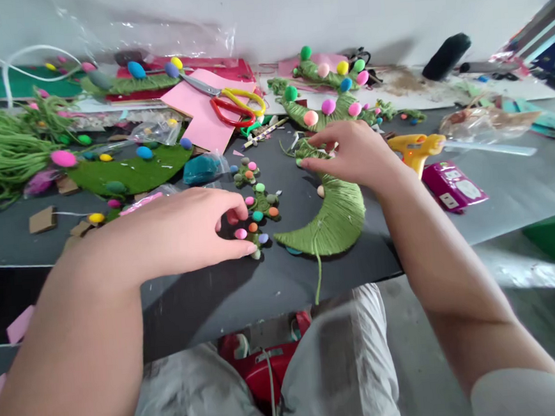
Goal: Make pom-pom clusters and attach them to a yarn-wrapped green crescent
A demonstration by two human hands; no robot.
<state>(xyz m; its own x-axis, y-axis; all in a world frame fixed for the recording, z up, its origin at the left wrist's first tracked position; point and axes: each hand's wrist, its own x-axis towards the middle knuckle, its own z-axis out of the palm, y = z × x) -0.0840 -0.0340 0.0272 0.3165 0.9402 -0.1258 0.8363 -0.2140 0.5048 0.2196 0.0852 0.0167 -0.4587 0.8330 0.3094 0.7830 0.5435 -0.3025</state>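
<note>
My left hand [188, 231] is curved, thumb and fingers apart, around a small green yarn star with coloured pom-poms [255, 240]; its thumb tip meets the star's edge. Two similar stars, one in the middle [262, 204] and one farther back [244, 172], lie beyond it. To the right rests a crescent wrapped in green yarn [338, 219], with a loose strand trailing over the table edge. My right hand [345, 151] is over the crescent's upper end, thumb and fingers apart about a small green yarn piece [304, 149]. Part of that piece is hidden by the fingers.
Scissors with red and yellow handles [235, 105] lie on pink sheets [204, 127]. A yellow glue gun [414, 149] and a magenta box [453, 186] are at the right. Green yarn [4, 152] is heaped at the left. More pom-pom-trimmed crescents, one of green felt [131, 174], are farther back.
</note>
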